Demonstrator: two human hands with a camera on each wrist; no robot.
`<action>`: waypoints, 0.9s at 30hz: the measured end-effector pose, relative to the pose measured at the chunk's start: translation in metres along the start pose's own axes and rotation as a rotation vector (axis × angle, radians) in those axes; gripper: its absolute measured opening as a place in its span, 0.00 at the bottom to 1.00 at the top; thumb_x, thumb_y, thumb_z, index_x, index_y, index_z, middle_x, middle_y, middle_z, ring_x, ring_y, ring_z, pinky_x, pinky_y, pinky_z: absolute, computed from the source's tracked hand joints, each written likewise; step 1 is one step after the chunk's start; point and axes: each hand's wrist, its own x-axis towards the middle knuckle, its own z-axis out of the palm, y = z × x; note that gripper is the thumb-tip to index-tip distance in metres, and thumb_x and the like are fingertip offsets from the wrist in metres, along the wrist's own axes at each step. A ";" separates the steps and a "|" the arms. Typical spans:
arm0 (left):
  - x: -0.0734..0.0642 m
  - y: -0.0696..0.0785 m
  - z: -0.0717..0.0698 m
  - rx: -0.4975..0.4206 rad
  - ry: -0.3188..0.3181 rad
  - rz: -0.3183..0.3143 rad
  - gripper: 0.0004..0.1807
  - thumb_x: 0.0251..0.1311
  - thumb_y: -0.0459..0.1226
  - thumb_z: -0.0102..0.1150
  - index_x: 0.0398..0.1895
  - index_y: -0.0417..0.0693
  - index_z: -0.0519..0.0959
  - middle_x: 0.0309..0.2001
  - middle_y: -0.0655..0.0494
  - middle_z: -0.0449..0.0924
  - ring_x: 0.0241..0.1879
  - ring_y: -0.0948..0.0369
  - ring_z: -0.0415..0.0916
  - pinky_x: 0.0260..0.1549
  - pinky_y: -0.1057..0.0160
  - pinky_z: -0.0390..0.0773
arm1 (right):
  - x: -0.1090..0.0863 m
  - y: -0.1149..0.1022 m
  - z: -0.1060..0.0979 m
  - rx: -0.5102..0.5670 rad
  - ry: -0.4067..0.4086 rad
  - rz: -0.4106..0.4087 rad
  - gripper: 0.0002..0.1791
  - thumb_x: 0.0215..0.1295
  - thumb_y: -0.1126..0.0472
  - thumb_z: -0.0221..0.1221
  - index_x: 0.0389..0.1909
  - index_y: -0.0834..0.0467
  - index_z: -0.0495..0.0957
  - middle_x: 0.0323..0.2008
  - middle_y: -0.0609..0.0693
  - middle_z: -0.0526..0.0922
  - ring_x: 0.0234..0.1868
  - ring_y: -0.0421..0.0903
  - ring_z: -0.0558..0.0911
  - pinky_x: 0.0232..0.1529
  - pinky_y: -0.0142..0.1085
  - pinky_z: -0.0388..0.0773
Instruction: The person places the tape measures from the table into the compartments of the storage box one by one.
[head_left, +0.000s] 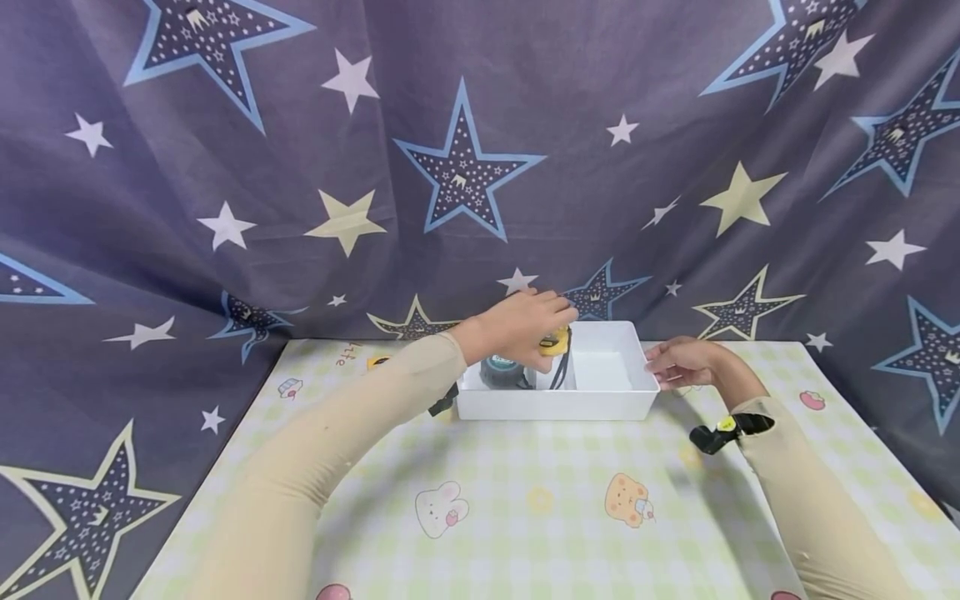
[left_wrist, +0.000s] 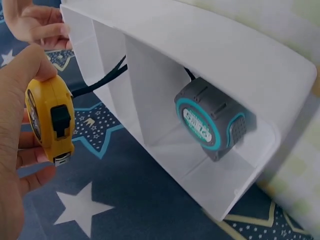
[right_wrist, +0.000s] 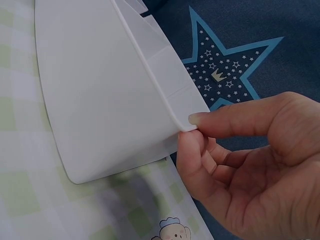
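Note:
My left hand (head_left: 522, 327) grips a yellow tape measure (left_wrist: 57, 117) by its edges, held above the white divided box (head_left: 555, 406). A black wrist strap (left_wrist: 102, 82) trails from the tape measure down to the box. In the left compartment lies a grey and teal tape measure (left_wrist: 202, 122), with its own dark strap partly hidden by the wall. My right hand (head_left: 684, 363) is at the box's right end; the right wrist view shows its thumb and forefinger pinching the rim (right_wrist: 175, 120). The compartment at the right (head_left: 600, 371) shows a bare floor.
A yellow and black object (head_left: 377, 362) lies at the table's back left, mostly covered by my left sleeve. The box stands on a checked tablecloth (head_left: 540, 467) near its back edge. Behind it hangs a dark curtain (head_left: 570, 208) with stars.

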 end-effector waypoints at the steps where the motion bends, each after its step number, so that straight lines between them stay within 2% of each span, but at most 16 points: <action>1: 0.000 0.000 0.001 -0.014 0.003 -0.003 0.33 0.50 0.54 0.63 0.59 0.51 0.72 0.51 0.56 0.77 0.48 0.58 0.73 0.44 0.57 0.76 | 0.000 0.000 0.000 -0.001 0.001 -0.001 0.18 0.71 0.69 0.53 0.58 0.69 0.67 0.29 0.43 0.81 0.31 0.36 0.80 0.38 0.29 0.82; 7: 0.003 0.001 0.007 -0.082 0.001 -0.023 0.29 0.51 0.52 0.65 0.55 0.52 0.72 0.46 0.57 0.76 0.45 0.59 0.72 0.41 0.57 0.76 | 0.002 0.002 -0.002 -0.006 0.000 -0.002 0.18 0.71 0.68 0.54 0.59 0.69 0.67 0.29 0.43 0.81 0.31 0.36 0.80 0.37 0.29 0.82; 13: 0.008 0.002 0.014 -0.100 -0.025 -0.038 0.33 0.52 0.53 0.66 0.59 0.51 0.72 0.49 0.57 0.78 0.47 0.59 0.73 0.44 0.57 0.77 | 0.002 0.002 -0.002 0.007 -0.002 -0.002 0.18 0.71 0.68 0.54 0.58 0.69 0.67 0.29 0.43 0.81 0.31 0.36 0.80 0.37 0.30 0.82; 18: 0.012 0.004 0.020 -0.097 -0.055 -0.045 0.35 0.53 0.55 0.66 0.62 0.50 0.72 0.51 0.56 0.78 0.48 0.59 0.74 0.46 0.58 0.77 | 0.002 0.002 -0.002 0.007 -0.007 -0.004 0.18 0.71 0.68 0.54 0.58 0.69 0.67 0.29 0.43 0.81 0.31 0.36 0.80 0.38 0.30 0.82; 27: 0.020 0.008 0.026 -0.075 -0.097 -0.049 0.31 0.54 0.53 0.65 0.59 0.51 0.73 0.47 0.57 0.78 0.43 0.60 0.72 0.42 0.60 0.76 | 0.004 0.004 -0.005 0.001 -0.005 -0.013 0.18 0.72 0.67 0.54 0.59 0.68 0.67 0.30 0.43 0.81 0.32 0.36 0.80 0.38 0.30 0.82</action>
